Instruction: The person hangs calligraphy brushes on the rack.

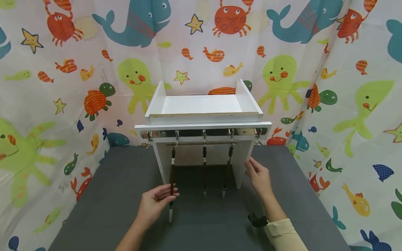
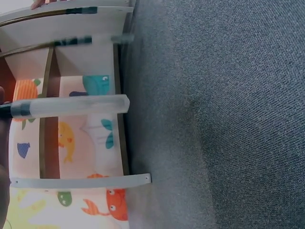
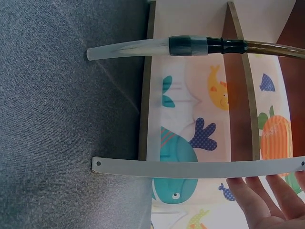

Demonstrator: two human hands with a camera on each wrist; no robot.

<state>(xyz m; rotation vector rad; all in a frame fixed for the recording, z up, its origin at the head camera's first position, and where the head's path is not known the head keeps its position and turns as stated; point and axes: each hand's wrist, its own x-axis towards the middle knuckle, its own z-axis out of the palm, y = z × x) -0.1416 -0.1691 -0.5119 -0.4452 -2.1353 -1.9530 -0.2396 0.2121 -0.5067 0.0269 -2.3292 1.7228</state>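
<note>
Three calligraphy brushes with brown shafts and translucent caps hang from hooks on a white wooden shelf (image 1: 204,120). My left hand (image 1: 154,203) pinches the leftmost calligraphy brush (image 1: 172,170) by its lower shaft. That brush's cap (image 2: 76,106) points downward below the fingers. The middle brush (image 1: 205,170) and the right brush (image 1: 227,172) hang apart from both hands. On the shelf's right side, my right hand (image 1: 261,177) touches the side panel (image 3: 200,169) from outside with nearly straight fingers (image 3: 250,202).
A metal rail with several hooks (image 1: 205,134) runs along the shelf's front. The shelf stands on a grey cloth surface (image 1: 119,195), before a curtain (image 1: 188,83) printed with sea animals. A black strap (image 1: 257,220) sits by the right wrist.
</note>
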